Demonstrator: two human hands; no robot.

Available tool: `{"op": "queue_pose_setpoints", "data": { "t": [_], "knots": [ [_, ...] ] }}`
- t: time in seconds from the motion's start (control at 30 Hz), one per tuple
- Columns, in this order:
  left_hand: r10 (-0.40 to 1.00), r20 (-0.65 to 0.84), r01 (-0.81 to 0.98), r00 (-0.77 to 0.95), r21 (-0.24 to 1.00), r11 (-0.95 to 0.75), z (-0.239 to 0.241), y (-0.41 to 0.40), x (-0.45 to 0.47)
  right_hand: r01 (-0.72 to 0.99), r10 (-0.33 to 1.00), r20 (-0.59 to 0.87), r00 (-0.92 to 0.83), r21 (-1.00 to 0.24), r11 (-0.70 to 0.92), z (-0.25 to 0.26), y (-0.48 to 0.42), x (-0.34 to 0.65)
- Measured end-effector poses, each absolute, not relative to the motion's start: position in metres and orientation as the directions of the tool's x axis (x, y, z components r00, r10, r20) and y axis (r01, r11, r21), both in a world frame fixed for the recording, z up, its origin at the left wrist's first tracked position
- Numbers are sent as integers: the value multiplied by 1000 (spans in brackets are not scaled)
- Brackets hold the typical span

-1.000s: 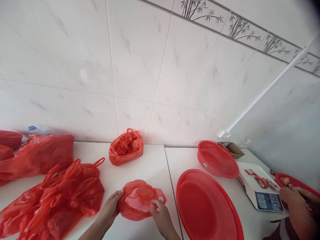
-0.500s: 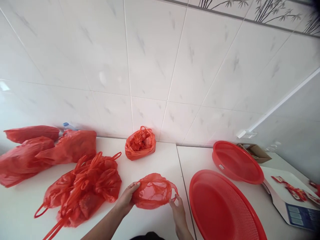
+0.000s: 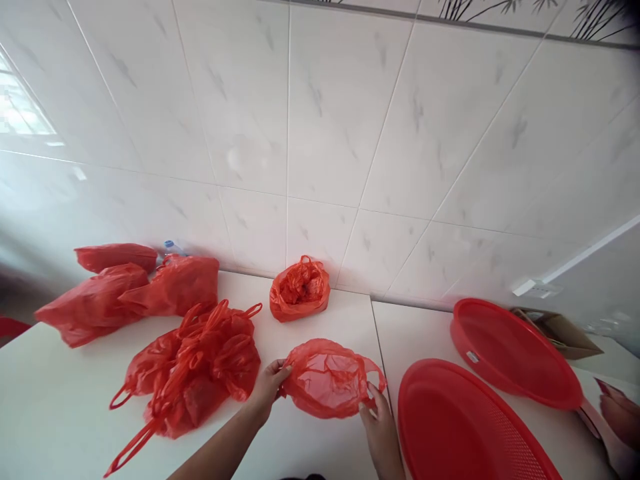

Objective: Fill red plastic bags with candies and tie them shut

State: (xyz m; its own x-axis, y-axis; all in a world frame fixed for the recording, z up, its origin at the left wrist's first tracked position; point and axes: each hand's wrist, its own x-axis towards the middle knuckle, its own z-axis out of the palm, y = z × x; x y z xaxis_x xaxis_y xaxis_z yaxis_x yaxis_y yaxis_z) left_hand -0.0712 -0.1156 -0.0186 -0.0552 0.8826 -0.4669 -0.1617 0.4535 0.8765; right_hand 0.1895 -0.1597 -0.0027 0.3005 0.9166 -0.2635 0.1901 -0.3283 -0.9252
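Between my hands is a thin red plastic bag (image 3: pixel 327 380), its mouth spread wide and facing up toward me. My left hand (image 3: pixel 273 383) pinches the rim on the left side. On the other side, my right hand (image 3: pixel 375 413) grips the rim beside the looped handle. The inside of the bag looks empty. Left of my left hand lies a heap of knotted red plastic bags (image 3: pixel 200 367). Beyond the held bag, near the wall, sits another red bag (image 3: pixel 300 290) with crumpled red plastic in it.
Several full red bags (image 3: pixel 100 297) rest at the back left, with a blue-capped bottle (image 3: pixel 173 248) behind them. To the right are a red perforated basket (image 3: pixel 450 413) and a red basin (image 3: pixel 510 353). A cardboard box (image 3: pixel 565 333) stands behind. At the far right, another person's hand (image 3: pixel 620 413) shows.
The held bag's mouth is spread a little wider. My view has turned left, so things sit further right. A hand has appeared over the white scale at the right edge.
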Motion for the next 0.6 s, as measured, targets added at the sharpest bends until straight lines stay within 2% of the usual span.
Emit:
{"op": "queue_pose_setpoints", "data": {
  "t": [0.17,0.33,0.5,0.6],
  "knots": [
    [908,-345,132,-240,915,382,-26,-112,-79,149,894,-369,255,-898,-413,-19,-172,195],
    [909,-185,422,-374,839,344,-32,-111,-112,115,875,-400,271,-889,-442,-42,-181,208],
    [880,-94,566,-466,732,378,-33,-112,-147,155,876,-393,280,-882,-445,-52,-182,215],
    [900,-95,619,-425,695,365,-36,-112,-155,170,871,-414,264,-869,-465,-48,-179,211]
  ]
}}
